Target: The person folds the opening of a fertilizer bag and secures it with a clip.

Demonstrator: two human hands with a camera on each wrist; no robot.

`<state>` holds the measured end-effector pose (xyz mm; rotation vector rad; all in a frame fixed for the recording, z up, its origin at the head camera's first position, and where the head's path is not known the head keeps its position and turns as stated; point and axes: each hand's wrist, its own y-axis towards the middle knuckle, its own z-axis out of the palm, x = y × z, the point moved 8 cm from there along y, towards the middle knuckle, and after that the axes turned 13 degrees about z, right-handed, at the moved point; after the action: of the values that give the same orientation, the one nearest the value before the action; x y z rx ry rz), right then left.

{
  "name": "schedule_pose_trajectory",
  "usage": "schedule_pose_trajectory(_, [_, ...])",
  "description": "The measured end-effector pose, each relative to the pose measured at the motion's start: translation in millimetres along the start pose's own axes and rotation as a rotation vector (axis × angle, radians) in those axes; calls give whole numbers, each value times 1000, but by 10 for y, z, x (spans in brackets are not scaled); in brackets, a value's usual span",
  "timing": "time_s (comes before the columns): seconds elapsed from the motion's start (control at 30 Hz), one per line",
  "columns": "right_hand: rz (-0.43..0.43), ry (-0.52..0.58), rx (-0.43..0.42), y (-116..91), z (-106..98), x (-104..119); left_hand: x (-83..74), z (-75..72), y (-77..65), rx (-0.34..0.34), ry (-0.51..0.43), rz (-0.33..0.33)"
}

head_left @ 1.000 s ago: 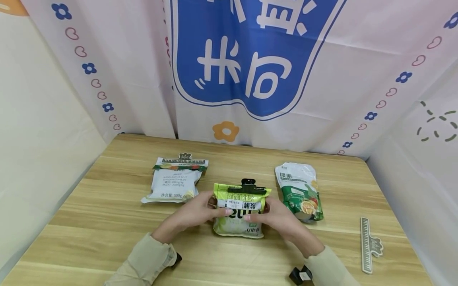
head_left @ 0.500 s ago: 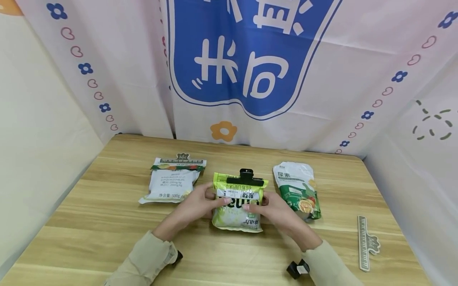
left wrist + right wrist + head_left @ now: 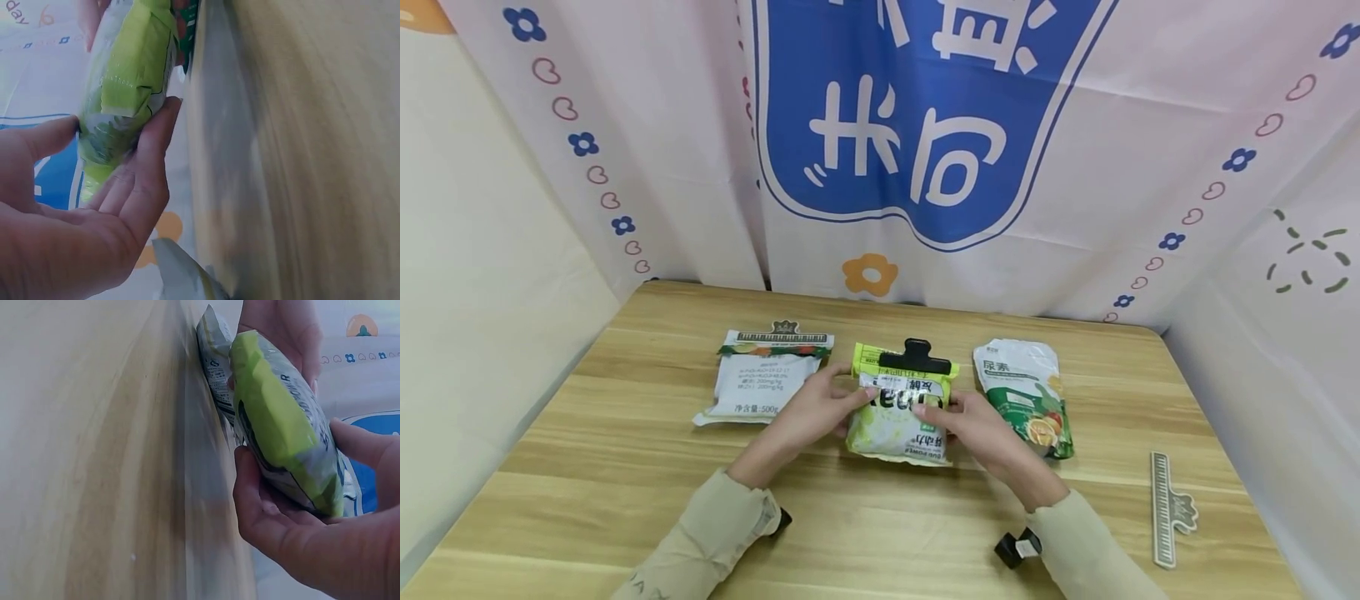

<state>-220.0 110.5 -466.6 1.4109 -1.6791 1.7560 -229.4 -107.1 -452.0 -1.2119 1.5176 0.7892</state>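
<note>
A yellow-green and white fertilizer bag (image 3: pixel 895 429) with a black clip (image 3: pixel 916 357) across its top is held between both hands at the middle of the table. My left hand (image 3: pixel 816 408) grips its left side, the thumb on the printed front and the fingers behind. On the right side my right hand (image 3: pixel 981 429) grips it the same way. Both wrist views show the bag (image 3: pixel 134 69) lifted off the wooden surface, with the fingers (image 3: pixel 250 494) curled under its back.
A white bag (image 3: pixel 760 387) with a grey clip (image 3: pixel 785 332) lies at the left. To the right is a green and white pouch (image 3: pixel 1022 396). A loose grey clip (image 3: pixel 1170 510) lies near the right edge of the wooden table (image 3: pixel 587 467). Printed cloth hangs behind.
Both hands have moved the bag away from me, toward the back of the table. It stays gripped throughout. The other bags and the loose clip have kept their places.
</note>
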Motion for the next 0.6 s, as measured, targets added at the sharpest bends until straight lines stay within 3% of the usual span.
schedule_pose_trajectory(0.3, [-9,41,-47,127,-20,51,-78,33,70,15,166,8])
schedule_pose_trajectory(0.6, [-10,74,-106,247,-13,91,-47,69,160,-44,192,-5])
